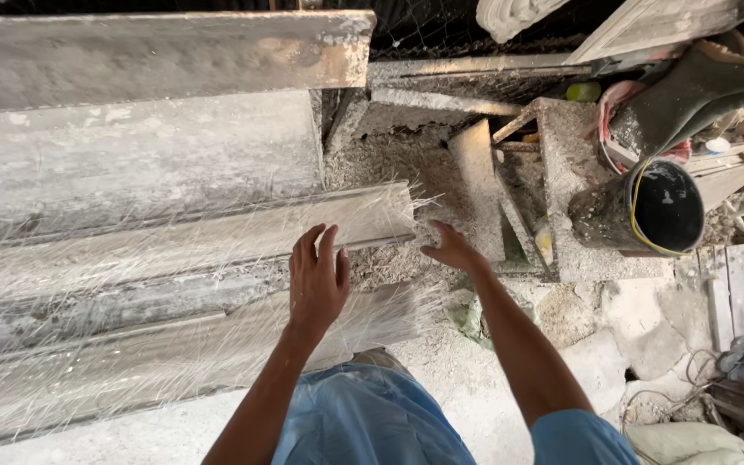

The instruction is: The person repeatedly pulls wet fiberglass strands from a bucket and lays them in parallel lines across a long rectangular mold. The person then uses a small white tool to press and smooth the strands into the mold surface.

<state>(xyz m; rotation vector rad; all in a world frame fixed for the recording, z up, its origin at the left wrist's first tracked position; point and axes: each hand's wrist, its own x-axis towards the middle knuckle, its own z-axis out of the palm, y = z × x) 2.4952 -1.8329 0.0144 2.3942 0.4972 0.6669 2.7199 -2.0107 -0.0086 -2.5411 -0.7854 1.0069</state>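
Observation:
My left hand (pixel 318 277) hovers with fingers spread over the near end of a long plaster moulding (pixel 174 250) covered in thin glass fibres (pixel 88 344). My right hand (pixel 452 250) reaches past the end of the moulding (pixel 389 215), fingers apart, close to the fibre tips sticking out there. Neither hand holds anything. The moulding lies on a long bench with raised grey rails (pixel 148 56) coated in dried plaster.
A black rubber boot (pixel 647 207) lies at the right, next to plaster-crusted wooden blocks (pixel 553 146). Rubble and white dust cover the floor (pixel 579 327). Sacks and cables (pixel 691 430) sit at the lower right. My blue trousers (pixel 372 422) show below.

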